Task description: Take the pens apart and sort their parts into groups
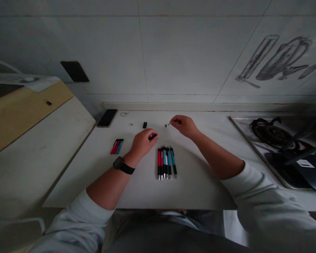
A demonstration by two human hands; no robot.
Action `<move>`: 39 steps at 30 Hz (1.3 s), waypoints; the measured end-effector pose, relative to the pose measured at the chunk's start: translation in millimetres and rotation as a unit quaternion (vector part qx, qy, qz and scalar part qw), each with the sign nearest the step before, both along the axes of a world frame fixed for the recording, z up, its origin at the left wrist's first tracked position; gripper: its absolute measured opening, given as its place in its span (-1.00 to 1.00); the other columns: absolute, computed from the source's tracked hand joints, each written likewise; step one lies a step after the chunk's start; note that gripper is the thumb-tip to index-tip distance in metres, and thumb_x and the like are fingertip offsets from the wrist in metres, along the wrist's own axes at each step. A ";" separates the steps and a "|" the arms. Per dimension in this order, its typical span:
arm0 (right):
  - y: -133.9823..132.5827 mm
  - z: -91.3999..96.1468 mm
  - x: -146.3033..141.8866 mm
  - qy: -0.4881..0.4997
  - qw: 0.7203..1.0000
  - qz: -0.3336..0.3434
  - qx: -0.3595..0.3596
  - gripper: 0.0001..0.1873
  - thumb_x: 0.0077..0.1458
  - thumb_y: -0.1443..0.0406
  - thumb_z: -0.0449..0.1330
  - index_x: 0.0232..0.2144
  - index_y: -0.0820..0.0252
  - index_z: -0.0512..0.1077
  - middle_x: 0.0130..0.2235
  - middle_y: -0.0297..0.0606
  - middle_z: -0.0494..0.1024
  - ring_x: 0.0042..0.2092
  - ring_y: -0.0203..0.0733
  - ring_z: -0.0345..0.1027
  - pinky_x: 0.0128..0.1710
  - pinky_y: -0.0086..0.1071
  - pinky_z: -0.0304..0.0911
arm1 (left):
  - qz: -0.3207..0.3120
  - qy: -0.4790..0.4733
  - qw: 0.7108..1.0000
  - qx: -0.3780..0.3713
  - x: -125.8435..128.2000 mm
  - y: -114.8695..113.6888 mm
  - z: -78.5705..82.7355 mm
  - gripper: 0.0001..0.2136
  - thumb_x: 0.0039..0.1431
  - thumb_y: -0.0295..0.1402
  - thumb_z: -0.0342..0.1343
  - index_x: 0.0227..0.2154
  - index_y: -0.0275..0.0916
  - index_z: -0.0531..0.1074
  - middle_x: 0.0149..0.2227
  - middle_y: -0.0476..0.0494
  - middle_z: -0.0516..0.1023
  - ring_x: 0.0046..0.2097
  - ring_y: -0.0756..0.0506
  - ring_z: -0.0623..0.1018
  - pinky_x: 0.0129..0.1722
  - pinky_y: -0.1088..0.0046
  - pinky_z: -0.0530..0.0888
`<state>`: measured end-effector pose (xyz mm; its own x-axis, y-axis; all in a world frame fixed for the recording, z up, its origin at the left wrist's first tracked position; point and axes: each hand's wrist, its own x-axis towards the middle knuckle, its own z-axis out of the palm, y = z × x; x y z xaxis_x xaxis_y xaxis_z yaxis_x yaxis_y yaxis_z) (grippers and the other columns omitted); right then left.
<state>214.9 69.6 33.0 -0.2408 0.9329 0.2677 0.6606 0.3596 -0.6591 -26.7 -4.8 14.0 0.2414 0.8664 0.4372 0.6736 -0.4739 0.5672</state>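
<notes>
One dark piece (152, 137): here it is, tucked in the fingers above the counter, just up and left of the pens.
Left hand (143, 142): closed around that piece, a black smartwatch (119, 163) on its wrist.
Right hand (184, 125): fingertips pinched on a tiny slim bit (169, 124), too small to name, with a little dark part (165, 125) lying just beside.
Pens (166, 163): a row in red and blue, silver tips toward the person.
Further left: red and blue barrels (117, 146) side by side; black parts (145, 125) and small metallic bits (131, 124) sit behind.
Back of the counter (200, 196): a phone (107, 118) lies flat, a thin loop (124, 114) nearby.
Far right: a gas stove (272, 133), well apart from the pens.
</notes>
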 end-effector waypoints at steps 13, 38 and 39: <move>69.5 1.4 -25.2 -0.359 0.927 0.007 -0.109 -0.79 0.15 0.30 0.22 -0.35 0.21 0.68 -0.45 -0.18 0.64 -0.31 -0.15 0.50 -0.26 -0.39 0.28 | -0.012 0.025 1.000 -0.002 -3.8 4.7 -3.7 -0.96 0.23 -0.41 0.23 -0.26 -0.18 0.52 -0.23 -0.09 0.64 -0.19 -0.09 0.59 -0.13 0.35 0.49; 67.8 -19.1 -23.9 -0.325 0.945 0.032 -0.035 -0.73 0.09 0.35 0.26 -0.15 0.10 0.66 -0.11 -0.19 0.69 -0.07 -0.09 0.54 -0.09 -0.38 0.32 | -0.011 0.028 0.999 -0.017 -5.3 5.4 -4.2 -0.94 0.23 -0.40 0.25 -0.25 -0.17 0.53 -0.21 -0.10 0.65 -0.19 -0.10 0.60 -0.13 0.34 0.50; 67.7 -18.9 -23.7 -0.325 0.945 0.032 -0.035 -0.73 0.09 0.35 0.27 -0.15 0.11 0.66 -0.11 -0.19 0.69 -0.06 -0.09 0.54 -0.09 -0.38 0.32 | -0.011 0.027 0.999 -0.017 -5.3 5.7 -4.6 -0.95 0.23 -0.40 0.25 -0.25 -0.17 0.53 -0.20 -0.10 0.65 -0.18 -0.11 0.60 -0.13 0.34 0.50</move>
<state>191.2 137.3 14.1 -0.3890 0.9211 -0.0181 0.9124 0.3825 -0.1458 -31.9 0.9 9.3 0.2827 0.8749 0.3932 0.6941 -0.4695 0.5457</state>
